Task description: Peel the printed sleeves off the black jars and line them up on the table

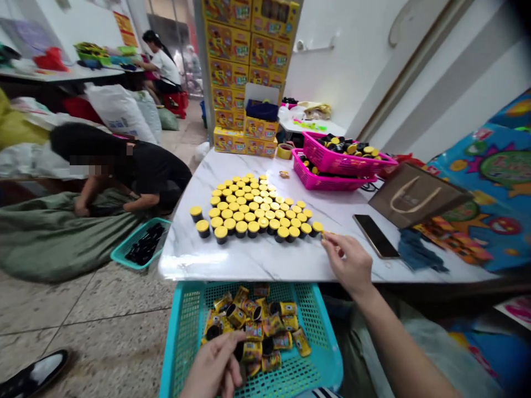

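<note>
My left hand (216, 365) reaches over a turquoise basket (169, 342), its index finger stretched out and nothing clearly held. Under its fingers lie several small black tubs in yellow printed wrappers (254, 330), tumbled on their sides. My right hand (350, 265) is above the table's front edge, thumb and forefinger pinched together. A thin bit of yellow shows at those fingertips, too small to make out. Just left of them stands the nearest of many black tubs with yellow lids (249, 207), grouped upright on the white marbled table (249, 262).
Pink baskets (348, 160) of black and yellow tubs are stacked at the back right, near yellow boxes (230, 72). A phone (375, 236), blue cloth (421, 251) and brown bag (418, 193) lie right. A person (141, 166) crouches left beside a small teal basket (141, 243).
</note>
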The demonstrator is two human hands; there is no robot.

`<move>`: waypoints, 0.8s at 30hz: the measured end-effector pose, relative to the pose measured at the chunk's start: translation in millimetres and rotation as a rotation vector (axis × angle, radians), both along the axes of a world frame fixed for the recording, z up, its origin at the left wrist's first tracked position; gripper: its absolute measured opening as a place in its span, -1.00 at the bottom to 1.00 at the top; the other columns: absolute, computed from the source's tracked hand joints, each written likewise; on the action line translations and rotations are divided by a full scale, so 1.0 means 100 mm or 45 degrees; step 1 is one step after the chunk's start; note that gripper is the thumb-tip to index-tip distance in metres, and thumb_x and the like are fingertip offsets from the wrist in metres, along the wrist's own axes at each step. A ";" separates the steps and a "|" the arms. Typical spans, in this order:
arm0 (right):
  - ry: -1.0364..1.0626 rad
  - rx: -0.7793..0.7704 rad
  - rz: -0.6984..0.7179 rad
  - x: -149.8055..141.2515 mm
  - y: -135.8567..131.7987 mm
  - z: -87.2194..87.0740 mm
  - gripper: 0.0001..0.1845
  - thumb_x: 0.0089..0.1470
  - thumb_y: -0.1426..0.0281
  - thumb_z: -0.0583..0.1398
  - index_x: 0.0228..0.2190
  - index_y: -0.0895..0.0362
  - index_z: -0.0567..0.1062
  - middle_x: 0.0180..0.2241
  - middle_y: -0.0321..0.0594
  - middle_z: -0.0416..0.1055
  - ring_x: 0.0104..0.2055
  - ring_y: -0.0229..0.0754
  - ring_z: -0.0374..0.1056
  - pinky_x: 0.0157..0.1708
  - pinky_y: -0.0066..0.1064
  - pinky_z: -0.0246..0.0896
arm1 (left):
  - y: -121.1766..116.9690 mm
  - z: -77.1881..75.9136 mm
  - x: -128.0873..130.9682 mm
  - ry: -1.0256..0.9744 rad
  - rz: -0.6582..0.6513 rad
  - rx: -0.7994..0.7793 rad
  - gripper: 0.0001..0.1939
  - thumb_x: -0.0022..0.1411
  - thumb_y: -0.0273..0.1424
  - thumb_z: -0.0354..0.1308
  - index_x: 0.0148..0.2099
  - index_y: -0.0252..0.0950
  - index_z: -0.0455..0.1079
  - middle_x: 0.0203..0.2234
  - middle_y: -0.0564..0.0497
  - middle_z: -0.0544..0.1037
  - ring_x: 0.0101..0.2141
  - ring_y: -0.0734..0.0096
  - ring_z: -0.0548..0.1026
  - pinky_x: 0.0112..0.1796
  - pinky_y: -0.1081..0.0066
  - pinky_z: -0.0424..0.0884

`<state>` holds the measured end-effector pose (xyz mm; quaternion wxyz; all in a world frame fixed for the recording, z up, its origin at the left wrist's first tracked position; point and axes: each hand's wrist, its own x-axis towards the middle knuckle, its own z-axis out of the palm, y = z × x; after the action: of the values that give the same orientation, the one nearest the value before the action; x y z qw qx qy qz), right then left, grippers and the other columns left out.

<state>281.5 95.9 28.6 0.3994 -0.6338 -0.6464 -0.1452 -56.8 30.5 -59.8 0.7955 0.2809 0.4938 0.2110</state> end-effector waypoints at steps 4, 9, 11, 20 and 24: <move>-0.111 -0.021 -0.161 0.52 0.17 0.00 -0.77 0.18 0.27 0.21 -0.26 0.10 0.64 -0.28 -0.08 0.57 -0.18 -0.01 0.43 -0.08 -0.14 0.33 | 0.04 0.03 0.02 0.069 -0.015 0.136 -0.22 -0.07 0.22 0.25 -0.06 -0.36 0.40 -0.69 0.07 0.49 -0.80 0.57 0.30 -0.78 0.61 0.09; -0.016 -0.254 -0.165 0.74 0.23 -0.13 -0.74 0.07 0.20 0.26 -0.30 0.09 0.65 -0.27 -0.09 0.57 -0.15 0.02 0.42 -0.05 -0.12 0.27 | 0.11 0.21 0.13 0.101 0.000 0.222 -0.28 -0.09 0.18 0.30 -0.11 -0.34 0.42 -0.65 0.09 0.48 -0.75 0.60 0.28 -0.75 0.61 0.10; 0.067 -0.330 -0.152 0.77 0.19 -0.24 -0.77 0.08 0.22 0.24 -0.38 0.08 0.64 -0.30 -0.11 0.56 -0.20 -0.02 0.42 -0.11 -0.17 0.29 | 0.10 0.21 0.13 0.115 0.011 0.221 -0.28 -0.09 0.18 0.30 -0.13 -0.34 0.42 -0.65 0.10 0.46 -0.75 0.61 0.26 -0.74 0.60 0.09; 0.049 -0.348 -0.104 0.81 0.18 -0.32 -0.81 0.07 0.31 0.23 -0.52 0.11 0.52 -0.43 -0.13 0.48 -0.31 -0.04 0.37 -0.21 -0.19 0.26 | 0.08 0.27 0.22 0.119 -0.038 0.283 -0.27 -0.09 0.19 0.28 -0.10 -0.34 0.45 -0.65 0.11 0.44 -0.72 0.63 0.23 -0.70 0.61 0.01; 0.011 -0.352 -0.003 0.83 0.26 -0.27 -0.85 0.05 0.29 0.24 -0.40 0.09 0.57 -0.31 -0.12 0.53 -0.24 -0.04 0.40 -0.17 -0.20 0.29 | 0.10 0.35 0.23 0.125 -0.029 0.317 -0.28 -0.09 0.19 0.28 -0.10 -0.32 0.45 -0.63 0.09 0.45 -0.71 0.61 0.24 -0.69 0.60 0.01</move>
<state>364.1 121.7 1.4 0.3109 -0.6842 -0.6576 -0.0525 -34.2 41.0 -25.2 0.7316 0.3929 0.4991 0.2476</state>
